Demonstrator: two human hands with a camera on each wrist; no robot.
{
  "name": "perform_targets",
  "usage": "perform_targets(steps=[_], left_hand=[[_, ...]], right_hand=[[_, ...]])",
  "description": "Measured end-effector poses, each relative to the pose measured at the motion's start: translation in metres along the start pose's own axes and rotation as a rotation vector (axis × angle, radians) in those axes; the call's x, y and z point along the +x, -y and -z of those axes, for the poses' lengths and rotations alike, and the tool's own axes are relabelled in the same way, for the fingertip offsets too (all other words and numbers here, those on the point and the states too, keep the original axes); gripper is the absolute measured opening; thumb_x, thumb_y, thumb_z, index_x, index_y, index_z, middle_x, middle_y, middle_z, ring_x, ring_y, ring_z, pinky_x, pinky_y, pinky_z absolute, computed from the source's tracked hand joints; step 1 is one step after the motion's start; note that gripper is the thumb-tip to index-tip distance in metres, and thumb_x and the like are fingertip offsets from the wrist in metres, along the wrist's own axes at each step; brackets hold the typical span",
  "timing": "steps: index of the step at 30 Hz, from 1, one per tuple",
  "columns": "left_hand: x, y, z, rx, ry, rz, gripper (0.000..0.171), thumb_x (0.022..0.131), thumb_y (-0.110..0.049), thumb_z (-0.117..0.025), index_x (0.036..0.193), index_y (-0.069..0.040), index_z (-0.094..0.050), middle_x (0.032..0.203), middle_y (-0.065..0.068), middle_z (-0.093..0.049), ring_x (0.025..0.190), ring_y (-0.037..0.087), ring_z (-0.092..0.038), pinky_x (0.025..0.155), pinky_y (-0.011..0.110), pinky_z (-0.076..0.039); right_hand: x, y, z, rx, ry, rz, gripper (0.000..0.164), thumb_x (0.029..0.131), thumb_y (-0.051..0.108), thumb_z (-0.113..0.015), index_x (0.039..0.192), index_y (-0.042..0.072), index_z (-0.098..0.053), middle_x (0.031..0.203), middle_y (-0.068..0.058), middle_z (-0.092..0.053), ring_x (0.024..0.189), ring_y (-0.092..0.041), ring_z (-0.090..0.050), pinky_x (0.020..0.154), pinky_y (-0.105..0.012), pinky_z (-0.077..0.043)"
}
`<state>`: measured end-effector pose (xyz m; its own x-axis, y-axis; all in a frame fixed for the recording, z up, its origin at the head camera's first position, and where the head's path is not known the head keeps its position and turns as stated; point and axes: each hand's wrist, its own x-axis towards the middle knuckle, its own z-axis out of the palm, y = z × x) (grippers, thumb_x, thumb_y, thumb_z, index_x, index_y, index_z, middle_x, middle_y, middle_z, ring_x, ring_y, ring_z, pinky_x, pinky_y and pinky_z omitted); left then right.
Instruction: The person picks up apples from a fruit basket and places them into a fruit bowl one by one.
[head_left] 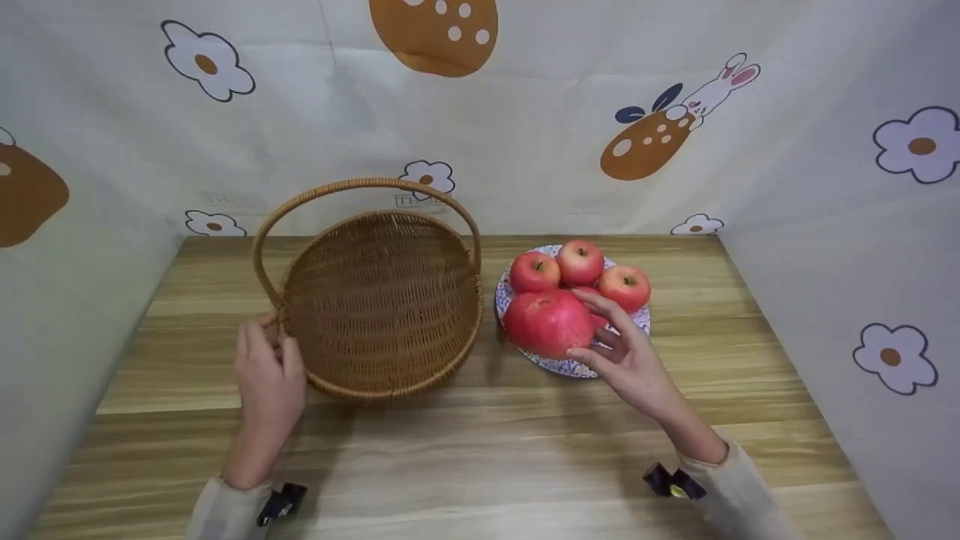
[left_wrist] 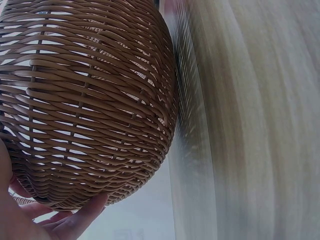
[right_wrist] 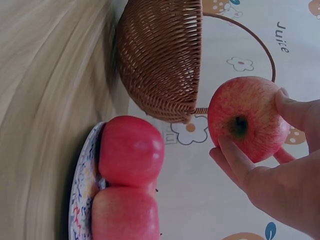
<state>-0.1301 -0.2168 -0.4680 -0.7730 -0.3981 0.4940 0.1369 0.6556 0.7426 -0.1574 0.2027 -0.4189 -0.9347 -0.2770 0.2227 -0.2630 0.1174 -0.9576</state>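
A brown wicker basket (head_left: 382, 300) with an arched handle (head_left: 360, 184) stands on the left of the table. My left hand (head_left: 270, 375) grips its left rim near the handle's base; in the left wrist view, fingers (left_wrist: 82, 215) lie against the weave (left_wrist: 90, 100). With my right hand (head_left: 630, 360) I hold a red apple (head_left: 551, 322) between thumb and fingers, raised over the front of a patterned plate (head_left: 637, 319). The right wrist view shows this held apple (right_wrist: 250, 117) from its dimpled end. Several red apples (head_left: 581, 261) rest on the plate, one mostly hidden behind the held apple.
The wood-grain table (head_left: 450, 465) runs up to a printed cloth (head_left: 540, 150) hanging at the back and along both sides. The plate stands right of the basket, with a narrow gap between them. The basket's handle arches above its opening.
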Motion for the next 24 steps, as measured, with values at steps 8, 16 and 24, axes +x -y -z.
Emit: perform_targets(steps=[8,16,24], left_hand=[[0.0,0.001,0.0,0.004,-0.001,0.005,0.031,0.098,0.003,-0.045,0.121,0.019,-0.057,0.107,0.029,-0.058,0.084,0.032,-0.056,0.071,0.019,-0.041],[0.0,0.001,0.001,0.006,0.005,0.002,0.032,0.099,0.002,-0.043,0.124,0.019,-0.056,0.11,0.031,-0.059,0.087,0.035,-0.059,0.071,0.015,-0.041],[0.001,-0.002,0.002,0.016,0.015,0.008,0.033,0.1,0.001,-0.042,0.125,0.019,-0.056,0.108,0.029,-0.058,0.085,0.032,-0.057,0.071,0.018,-0.041]], right_hand=[[-0.007,-0.01,0.013,0.014,-0.033,0.006,0.07,0.086,-0.018,-0.074,0.15,-0.008,-0.047,0.146,-0.01,-0.054,0.123,-0.019,-0.066,0.099,-0.03,-0.057],[-0.014,-0.019,0.021,0.005,-0.058,-0.008,0.069,0.087,-0.016,-0.074,0.15,-0.008,-0.047,0.142,-0.01,-0.055,0.121,-0.018,-0.067,0.098,-0.03,-0.058],[-0.021,-0.028,0.028,0.003,-0.073,-0.025,0.069,0.086,-0.018,-0.074,0.149,-0.009,-0.047,0.141,-0.008,-0.056,0.118,-0.018,-0.067,0.096,-0.028,-0.058]])
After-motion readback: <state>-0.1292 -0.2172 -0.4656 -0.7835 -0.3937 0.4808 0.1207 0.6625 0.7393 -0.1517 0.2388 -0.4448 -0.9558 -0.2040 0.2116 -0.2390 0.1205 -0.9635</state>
